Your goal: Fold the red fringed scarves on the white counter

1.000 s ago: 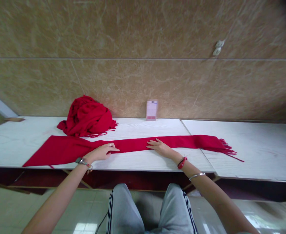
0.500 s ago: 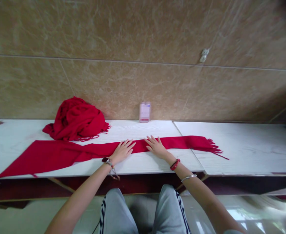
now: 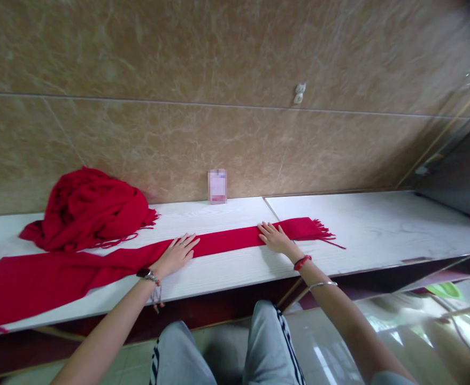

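Note:
A long red scarf (image 3: 226,240) lies along the white tabletop, folded into a narrow strip on the right and spreading wider on the left, where it runs out of view. Its fringed end rests to the right of my hands. My left hand (image 3: 174,256) lies flat on the strip, fingers spread. Farther right, my right hand (image 3: 275,238) presses on the same strip with its fingers stretched out. Behind the wide left part sits a heaped red fringed cloth (image 3: 94,211), touched by neither hand.
Against the tiled wall (image 3: 158,144) stands a small blurred card or box (image 3: 217,187). A white fixture (image 3: 299,93) is on the wall. The white tabletop (image 3: 359,224) has a seam to the right of the card. A dark grey object (image 3: 459,166) stands at the far right.
My hands have moved apart along the strip, the right one sliding toward the fringed end. The view has turned to the right, so the scarf's left end is now cut off.

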### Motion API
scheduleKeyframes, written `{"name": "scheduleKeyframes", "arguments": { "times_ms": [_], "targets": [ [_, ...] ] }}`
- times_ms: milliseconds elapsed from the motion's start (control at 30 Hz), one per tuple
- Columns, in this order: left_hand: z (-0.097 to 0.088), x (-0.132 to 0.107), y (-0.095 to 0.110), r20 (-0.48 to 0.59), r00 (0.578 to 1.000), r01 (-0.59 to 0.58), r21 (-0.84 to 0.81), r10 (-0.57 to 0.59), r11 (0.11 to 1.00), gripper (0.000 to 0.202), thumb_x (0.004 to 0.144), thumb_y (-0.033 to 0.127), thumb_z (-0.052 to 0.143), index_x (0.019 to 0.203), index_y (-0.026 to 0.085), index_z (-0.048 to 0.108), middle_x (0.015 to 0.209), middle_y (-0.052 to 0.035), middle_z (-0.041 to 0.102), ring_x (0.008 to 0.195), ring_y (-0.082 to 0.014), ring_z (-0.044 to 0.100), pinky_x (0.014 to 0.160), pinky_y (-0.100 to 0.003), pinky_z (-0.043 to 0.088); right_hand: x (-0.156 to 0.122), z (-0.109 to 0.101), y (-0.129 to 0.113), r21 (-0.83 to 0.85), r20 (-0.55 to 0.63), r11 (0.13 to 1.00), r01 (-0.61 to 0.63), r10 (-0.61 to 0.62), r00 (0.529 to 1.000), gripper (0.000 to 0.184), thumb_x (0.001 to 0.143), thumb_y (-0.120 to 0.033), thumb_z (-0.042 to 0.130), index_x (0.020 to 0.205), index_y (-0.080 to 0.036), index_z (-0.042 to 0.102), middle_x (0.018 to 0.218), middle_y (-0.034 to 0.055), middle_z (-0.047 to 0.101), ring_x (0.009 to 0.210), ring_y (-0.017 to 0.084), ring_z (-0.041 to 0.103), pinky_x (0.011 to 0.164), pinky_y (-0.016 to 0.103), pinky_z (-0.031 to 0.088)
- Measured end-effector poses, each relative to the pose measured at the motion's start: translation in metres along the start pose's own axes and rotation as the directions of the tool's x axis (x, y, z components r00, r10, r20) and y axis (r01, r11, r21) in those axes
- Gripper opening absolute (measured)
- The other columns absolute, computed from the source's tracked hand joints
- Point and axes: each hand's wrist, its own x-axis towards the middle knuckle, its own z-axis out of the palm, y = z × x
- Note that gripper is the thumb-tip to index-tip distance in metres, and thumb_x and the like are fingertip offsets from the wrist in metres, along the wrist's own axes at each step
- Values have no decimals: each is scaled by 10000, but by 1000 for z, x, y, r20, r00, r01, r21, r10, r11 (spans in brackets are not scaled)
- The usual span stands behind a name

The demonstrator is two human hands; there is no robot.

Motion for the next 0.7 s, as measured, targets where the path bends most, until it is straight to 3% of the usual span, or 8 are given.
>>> {"name": "scheduleKeyframes", "arguments": {
  "times_ms": [133,233,333,467,600,700],
  "targets": [
    [-12,31,33,-81,996,-25,32,27,999,427,887,216,296,1284,188,453,1450,-67,262,1329,-234,215,1049,-461,204,4,-1,0,37,-34,999,-22,23,999,462,932,-290,269,1371,-156,321,1423,149,296,1297,311,264,949,539,338],
    [-12,67,71,-174,983,-60,-16,56,998,425,920,289,283,1321,206,397,1449,-48,271,1325,-212,225,1046,-428,234,13,-3,-15,79,-47,996,43,-39,998,469,938,-305,254,1385,-169,290,1431,133,285,1304,297,253,959,521,334],
    [-1,91,96,-171,984,-53,-65,41,996,435,924,347,297,1342,243,361,1440,-37,294,1316,-229,247,1029,-450,261,13,-3,-19,85,-35,992,95,-93,995,456,939,-304,262,1381,-197,297,1430,121,290,1303,290,258,951,532,334],
    [14,97,96,-163,985,-71,-61,60,996,428,914,347,326,1332,267,379,1421,-29,334,1304,-232,276,1029,-444,259,-4,-1,11,19,12,999,50,-51,999,427,935,-299,273,1350,-238,355,1432,107,291,1297,288,274,943,565,319],
    [15,94,89,-172,982,-80,-33,73,996,434,913,328,325,1336,247,378,1416,-40,344,1296,-228,292,1024,-428,269,-22,2,56,-65,30,994,-93,95,995,430,923,-298,282,1341,-250,376,1395,94,369,1277,283,313,988,582,236],
    [15,95,89,-174,982,-79,-26,73,997,439,910,331,327,1340,251,372,1412,-37,350,1293,-229,298,1020,-429,273,-31,5,84,-102,32,975,-196,200,979,451,911,-290,295,1356,-247,348,1402,87,360,1278,298,302,960,589,273]
  ]
}}
